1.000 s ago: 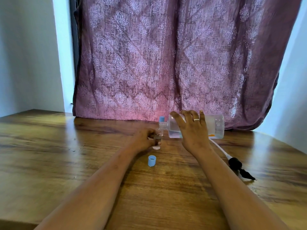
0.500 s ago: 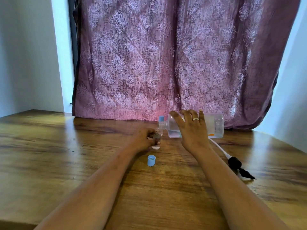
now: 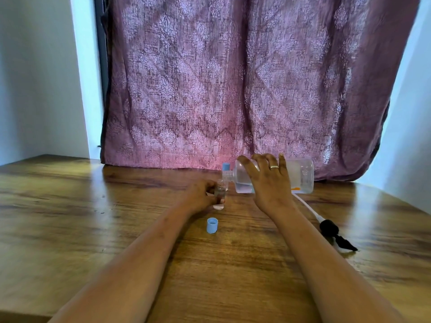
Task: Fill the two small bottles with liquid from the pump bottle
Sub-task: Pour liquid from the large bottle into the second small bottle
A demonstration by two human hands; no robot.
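My right hand (image 3: 268,180) grips the big clear pump bottle (image 3: 300,176), which lies tipped sideways above the table with its open neck pointing left. A little clear liquid sits in its lower side. My left hand (image 3: 201,193) holds a small clear bottle (image 3: 220,188) upright on the table, its mouth right below the big bottle's neck. A second small bottle with a blue cap (image 3: 225,167) stands just behind it, partly hidden. One loose blue cap (image 3: 212,225) lies on the table in front of my left hand.
The pump head with its black nozzle and white tube (image 3: 331,229) lies on the wooden table (image 3: 93,217) to the right. A patterned purple curtain (image 3: 233,89) hangs behind the table's back edge, with white walls on either side.
Nothing has visibly moved; both hands keep the same hold and the big bottle stays tipped over the small one.
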